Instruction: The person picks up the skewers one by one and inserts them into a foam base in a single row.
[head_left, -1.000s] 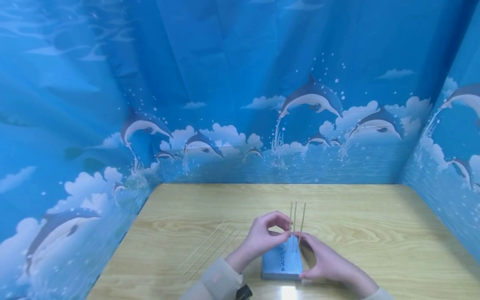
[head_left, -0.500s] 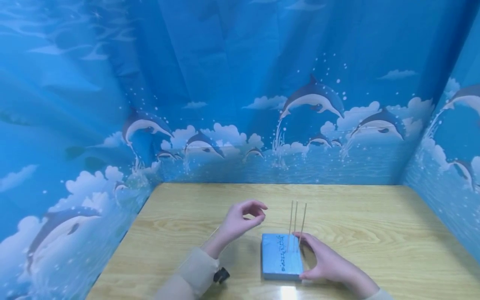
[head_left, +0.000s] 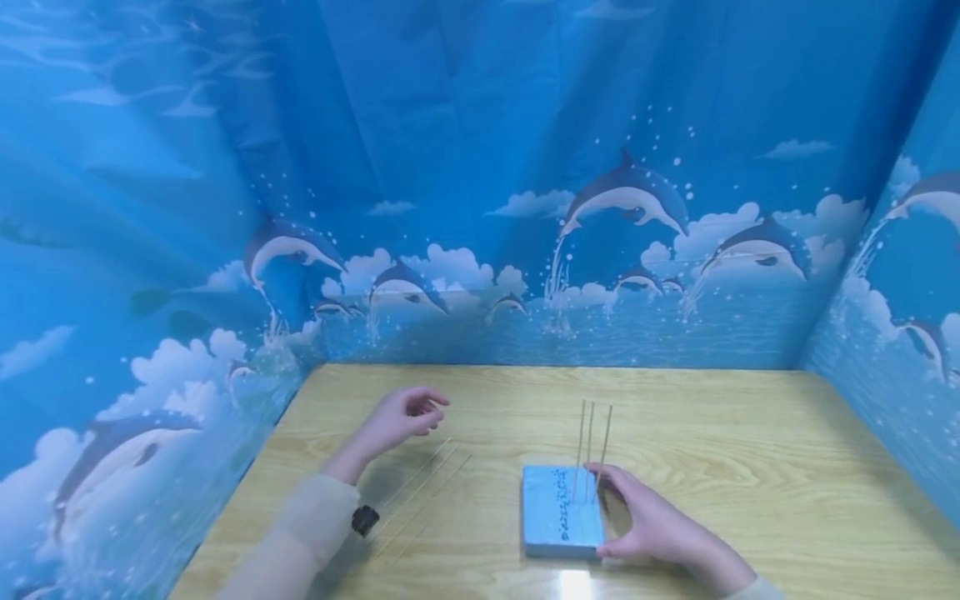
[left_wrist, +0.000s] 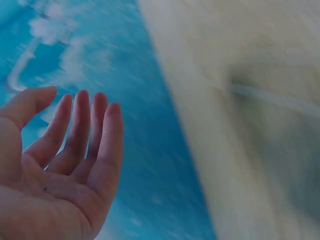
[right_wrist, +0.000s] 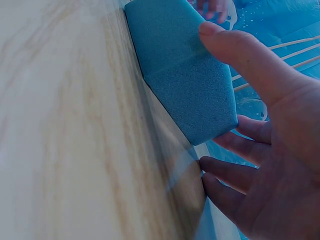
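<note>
A blue foam block (head_left: 543,517) lies on the wooden table, with a dotted row of small marks along its top. Three thin wooden sticks (head_left: 604,446) stand upright in its right part. My right hand (head_left: 652,517) grips the block's right side, thumb at the near corner and fingers round the far one. In the right wrist view the thumb presses the edge of the foam (right_wrist: 195,95). My left hand (head_left: 393,421) is over the table's left part, fingers loosely bent and holding nothing. In the left wrist view its palm (left_wrist: 75,170) shows bare.
Several loose thin sticks (head_left: 425,506) lie side by side, slanting, between my left forearm and the block. A blue dolphin-print curtain (head_left: 465,208) encloses the wooden tabletop (head_left: 720,425) at the back and sides. A small black object (head_left: 365,521) sits at my left wrist.
My left hand has come away from the sticks standing in the block and moved far left, past the loose sticks. The right hand and block have stayed in place.
</note>
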